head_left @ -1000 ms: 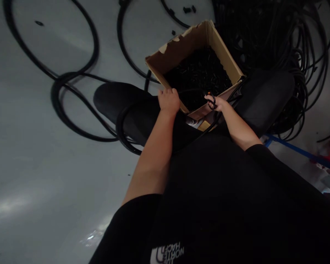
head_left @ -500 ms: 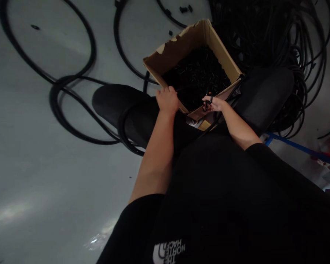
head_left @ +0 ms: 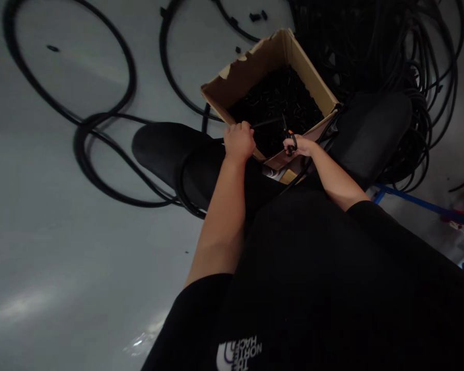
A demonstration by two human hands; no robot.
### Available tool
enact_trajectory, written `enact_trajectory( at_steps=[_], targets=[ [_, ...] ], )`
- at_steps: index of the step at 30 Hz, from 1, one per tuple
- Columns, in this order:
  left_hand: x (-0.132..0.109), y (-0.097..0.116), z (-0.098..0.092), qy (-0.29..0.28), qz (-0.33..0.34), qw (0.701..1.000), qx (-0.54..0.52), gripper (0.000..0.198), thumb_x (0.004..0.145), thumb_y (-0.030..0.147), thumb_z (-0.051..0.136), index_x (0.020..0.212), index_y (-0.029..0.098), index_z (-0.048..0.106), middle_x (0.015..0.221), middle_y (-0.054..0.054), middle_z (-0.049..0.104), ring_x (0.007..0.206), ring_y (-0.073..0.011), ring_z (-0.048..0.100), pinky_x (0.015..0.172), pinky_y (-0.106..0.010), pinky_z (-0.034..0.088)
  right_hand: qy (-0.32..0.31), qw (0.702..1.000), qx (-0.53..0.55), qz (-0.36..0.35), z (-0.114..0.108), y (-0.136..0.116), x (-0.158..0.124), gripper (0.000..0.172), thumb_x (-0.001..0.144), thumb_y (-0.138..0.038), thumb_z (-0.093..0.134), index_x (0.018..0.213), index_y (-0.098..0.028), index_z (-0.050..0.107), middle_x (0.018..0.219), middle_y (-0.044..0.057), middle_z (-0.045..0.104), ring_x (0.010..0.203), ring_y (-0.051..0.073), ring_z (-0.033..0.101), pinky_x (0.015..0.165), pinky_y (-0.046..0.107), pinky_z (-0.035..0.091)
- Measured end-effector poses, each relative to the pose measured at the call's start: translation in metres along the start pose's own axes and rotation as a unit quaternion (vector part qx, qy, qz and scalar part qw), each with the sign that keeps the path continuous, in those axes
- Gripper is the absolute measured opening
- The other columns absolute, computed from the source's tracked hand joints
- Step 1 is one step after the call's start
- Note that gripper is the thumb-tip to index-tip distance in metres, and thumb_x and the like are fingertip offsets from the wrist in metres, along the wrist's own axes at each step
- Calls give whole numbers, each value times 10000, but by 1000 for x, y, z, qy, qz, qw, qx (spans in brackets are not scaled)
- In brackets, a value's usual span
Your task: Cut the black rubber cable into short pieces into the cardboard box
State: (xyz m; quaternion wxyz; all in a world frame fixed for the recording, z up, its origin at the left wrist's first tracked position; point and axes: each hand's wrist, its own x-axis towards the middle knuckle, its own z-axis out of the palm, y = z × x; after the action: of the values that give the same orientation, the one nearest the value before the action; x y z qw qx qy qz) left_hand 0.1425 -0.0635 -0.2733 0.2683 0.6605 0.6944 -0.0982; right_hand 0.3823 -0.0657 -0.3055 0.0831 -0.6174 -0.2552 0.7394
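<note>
My left hand point(head_left: 239, 140) is closed round a black tube point(head_left: 264, 123) at the near left rim of a cardboard box point(head_left: 311, 67). The tube's end sticks out to the right, over the box. My right hand point(head_left: 304, 146), at the near rim, has its fingers in the handles of black and orange scissors point(head_left: 293, 139). Their blades point up and away, close to the tube's end; whether they touch it I cannot tell. Many short black pieces point(head_left: 294, 98) lie inside the box.
Loops of black tube point(head_left: 133, 77) spread over the grey floor point(head_left: 81, 268) on the left. A large tangle of it point(head_left: 421, 77) lies behind and right of the box. Small black scraps point(head_left: 255, 17) dot the floor. A blue bar point(head_left: 421, 200) stands at the right.
My left hand has shifted slightly right, and the tube's end now reaches further over the box. The scissors have turned so their blades show, pointing up toward the tube.
</note>
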Motion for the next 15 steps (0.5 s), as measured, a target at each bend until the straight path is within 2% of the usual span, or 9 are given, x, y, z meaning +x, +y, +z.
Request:
enact_trajectory(
  at_steps=[7, 12, 15],
  targets=[
    [4, -5, 6, -16, 14, 999, 34, 655, 1218, 259, 328, 1668, 58, 759, 1745, -364, 772, 1713, -524, 680, 1452, -658, 489, -21, 999, 37, 12, -3, 3, 5, 249, 1120, -100, 774, 956, -228, 637, 702, -17, 695, 643, 133, 675, 585, 182, 557],
    [5, -10, 9, -20, 17, 999, 39, 609, 1258, 270, 348, 1671, 119, 770, 1750, -322, 782, 1718, -486, 666, 1445, -627, 481, -22, 998, 49, 40, -4, 4, 8, 333, 1129, -219, 910, 970, -237, 619, 744, -22, 701, 628, 134, 652, 580, 208, 551],
    [6, -12, 10, -25, 25, 999, 39, 602, 1272, 253, 340, 1680, 110, 759, 1763, -321, 775, 1732, -474, 646, 1466, -637, 442, -6, 999, 43, 30, -5, 2, 9, 389, 1134, -266, 926, 944, -244, 588, 705, -45, 645, 607, 121, 610, 577, 197, 516]
  ],
)
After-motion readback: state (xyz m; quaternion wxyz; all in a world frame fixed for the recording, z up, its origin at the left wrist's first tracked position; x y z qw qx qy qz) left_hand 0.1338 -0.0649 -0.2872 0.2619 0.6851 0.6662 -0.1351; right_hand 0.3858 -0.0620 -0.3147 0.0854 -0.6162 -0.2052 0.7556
